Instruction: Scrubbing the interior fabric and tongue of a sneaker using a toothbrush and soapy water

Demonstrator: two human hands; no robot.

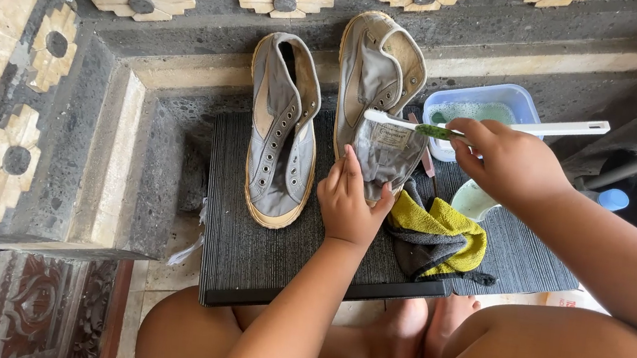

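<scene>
— Head view, that moment: what were your hands doing?

— My left hand [350,204] sat at the centre of the frame, fingers pinching the pulled-out tongue of the right-hand sneaker [379,89] and holding it flat. My right hand [506,158], further right and a little higher, was clenched around a white toothbrush [489,128]. Its bristle end pointed left and hovered right at the top of that tongue; I could not tell whether it was touching the cloth.

— And where were the shoes?

— Both grey canvas high-tops lay on a dark ribbed mat [259,253] in the middle of the frame, toes toward me, heels toward the top. The left-hand sneaker [282,129] lay just beside the other one, untouched, with its laces out.

— Anything else close by?

— A yellow and grey cloth [434,235] lay bunched on the mat just right of my left hand. Behind my right hand, toward the upper right, stood a pale blue plastic tub [479,110] holding foamy greenish water. The mat lay against a dark stone step [185,71] with carved cream flower tiles along the top of the frame. My bare knees and feet filled the bottom.
</scene>
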